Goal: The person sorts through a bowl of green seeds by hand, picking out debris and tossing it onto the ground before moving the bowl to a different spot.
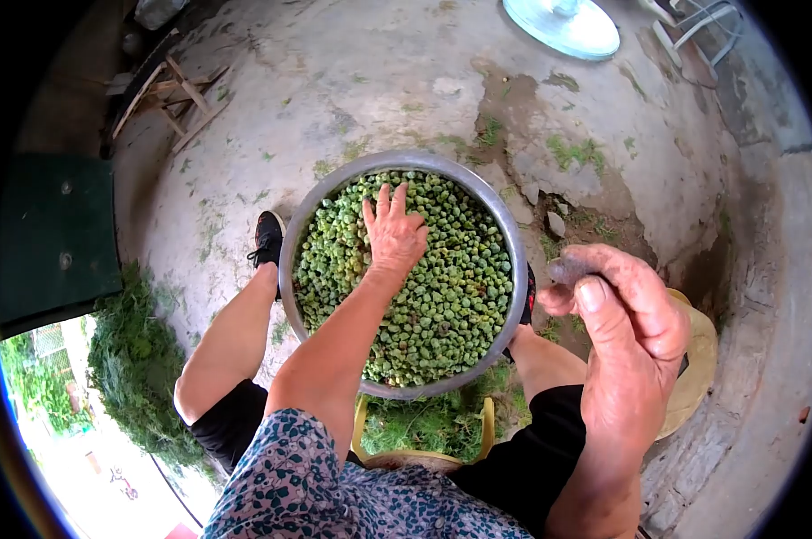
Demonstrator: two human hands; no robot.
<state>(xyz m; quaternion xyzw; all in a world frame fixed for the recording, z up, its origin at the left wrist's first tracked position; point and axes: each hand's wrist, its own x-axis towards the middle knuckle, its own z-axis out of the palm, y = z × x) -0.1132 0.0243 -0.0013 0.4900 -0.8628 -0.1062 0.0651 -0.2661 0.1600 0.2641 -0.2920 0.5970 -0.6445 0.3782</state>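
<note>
A wide round metal basin stands between the person's legs, filled with small round green fruits or pods. My left hand reaches into its upper part, fingers spread and resting on the green pieces, palm down. Raised at the right, beyond the basin's rim, my right hand has its fingers curled and its thumb pressed toward them. A small dark greyish thing shows at those fingertips, too unclear to name.
A container with yellow handles holds feathery greens below the basin. More greens are heaped at the left. A yellowish round object lies behind my right hand. A wooden frame, a pale round lid-like object and broken concrete lie farther off.
</note>
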